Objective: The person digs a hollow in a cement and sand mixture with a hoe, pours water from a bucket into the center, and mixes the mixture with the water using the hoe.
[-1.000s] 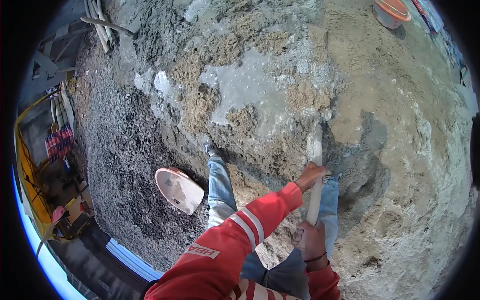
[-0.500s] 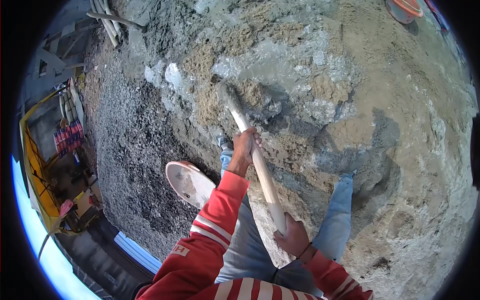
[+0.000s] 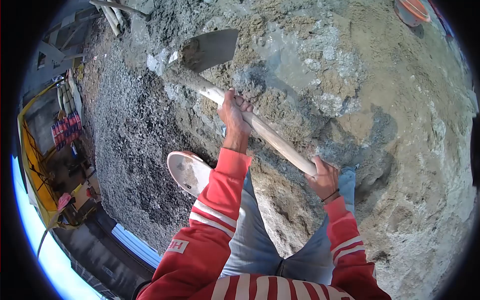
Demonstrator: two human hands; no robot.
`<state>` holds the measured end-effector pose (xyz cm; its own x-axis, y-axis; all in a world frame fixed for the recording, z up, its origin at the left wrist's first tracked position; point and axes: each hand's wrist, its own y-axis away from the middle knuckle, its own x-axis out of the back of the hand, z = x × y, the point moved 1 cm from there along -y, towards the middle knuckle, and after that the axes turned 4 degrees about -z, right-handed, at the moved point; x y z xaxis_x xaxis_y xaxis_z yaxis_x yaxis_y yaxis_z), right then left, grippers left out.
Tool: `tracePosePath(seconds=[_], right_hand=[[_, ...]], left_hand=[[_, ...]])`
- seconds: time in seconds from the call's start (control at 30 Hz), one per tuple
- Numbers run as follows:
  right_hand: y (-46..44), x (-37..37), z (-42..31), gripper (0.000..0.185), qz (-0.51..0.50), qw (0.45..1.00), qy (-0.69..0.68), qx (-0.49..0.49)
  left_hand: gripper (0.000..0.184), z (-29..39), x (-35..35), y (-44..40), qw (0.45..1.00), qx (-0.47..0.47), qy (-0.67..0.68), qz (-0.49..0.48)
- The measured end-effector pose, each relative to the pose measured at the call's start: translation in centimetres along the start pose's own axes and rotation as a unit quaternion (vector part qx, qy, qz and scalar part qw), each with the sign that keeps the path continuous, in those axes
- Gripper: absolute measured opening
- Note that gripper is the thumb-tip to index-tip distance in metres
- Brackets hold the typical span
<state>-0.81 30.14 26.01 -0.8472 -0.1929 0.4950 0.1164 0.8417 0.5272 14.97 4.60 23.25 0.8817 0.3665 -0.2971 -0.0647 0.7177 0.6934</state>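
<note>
Both of my hands grip a hoe [image 3: 282,145] with a pale wooden handle and a broad grey metal blade. My left hand [image 3: 234,115] wraps round the middle of the handle. Near the handle's end, my right hand [image 3: 324,177] is closed round the wood. The hoe slants from lower right to upper left, its blade raised and its flat face showing. Under it lies a heap of damp sand and grey cement mix [image 3: 295,75], partly wet and lumpy.
Dark gravel [image 3: 132,145] spreads along the left. A shallow pan [image 3: 187,172] sits on it beside my left leg. An orange-rimmed tub [image 3: 414,11] stands at top right. Wooden poles [image 3: 111,19] lie at top left, and a yellow frame [image 3: 40,172] stands at far left.
The hoe's blade has come up out of the mix and swung to the upper left. My left hand has risen slightly; my right hand has moved up and to the right.
</note>
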Motion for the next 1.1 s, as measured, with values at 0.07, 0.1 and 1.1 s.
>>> tracePosePath(seconds=[0.07,0.1,1.1], right_hand=[[4.6,2.8,-1.2,0.044,0.091,0.987,0.129,0.040],[6.3,4.4,-1.5,0.043,0.010,0.992,0.124,-0.019],[12.2,-8.7,18.0,0.037,-0.305,0.941,0.107,-0.099]], left_hand=[[0.015,-0.8,-0.3,3.1,0.998,0.056,0.029,0.030],[0.016,-2.3,0.4,4.7,0.995,0.092,0.030,0.035],[0.021,-29.4,23.3,6.7,0.937,0.118,-0.118,0.308]])
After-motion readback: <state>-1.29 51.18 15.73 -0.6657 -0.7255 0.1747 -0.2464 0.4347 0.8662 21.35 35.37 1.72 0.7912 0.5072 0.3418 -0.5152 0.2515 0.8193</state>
